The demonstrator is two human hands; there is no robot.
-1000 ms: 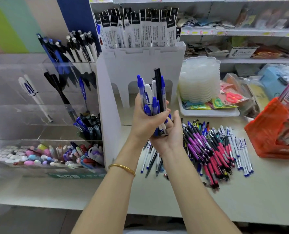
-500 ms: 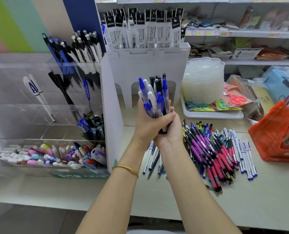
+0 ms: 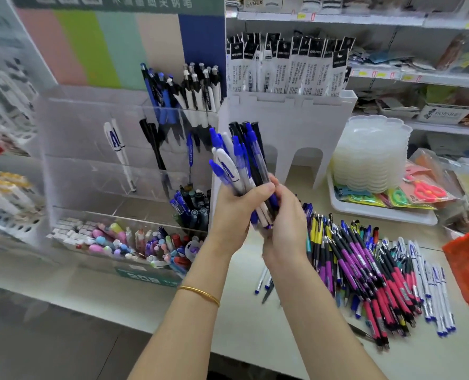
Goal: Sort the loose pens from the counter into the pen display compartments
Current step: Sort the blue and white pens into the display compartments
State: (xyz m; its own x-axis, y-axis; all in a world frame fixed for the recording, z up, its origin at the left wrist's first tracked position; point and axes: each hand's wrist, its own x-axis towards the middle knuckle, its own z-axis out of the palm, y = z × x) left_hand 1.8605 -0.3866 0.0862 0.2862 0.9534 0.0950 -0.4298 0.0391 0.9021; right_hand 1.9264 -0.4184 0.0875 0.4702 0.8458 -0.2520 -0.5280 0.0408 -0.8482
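- While the left hand [image 3: 236,212] had its fingers and thumb curled tight round a bunch of pens [image 3: 241,163], the right hand [image 3: 288,229] held the bottom ends. Its other fingers were hidden behind the pens, so I could not tell how they lay.
- The bunch stood up in the air, just in front of the clear pen display [image 3: 90,149].
- It was a mix of blue, white and black pens.
- I think the step was tidying the bunch and choosing one kind.
- Next, one pen needed pinching out and dropping in with pens like it, maybe beside the white pens [image 3: 115,141].
- Lots of loose pens [image 3: 365,270] lay on the counter [image 3: 255,338].
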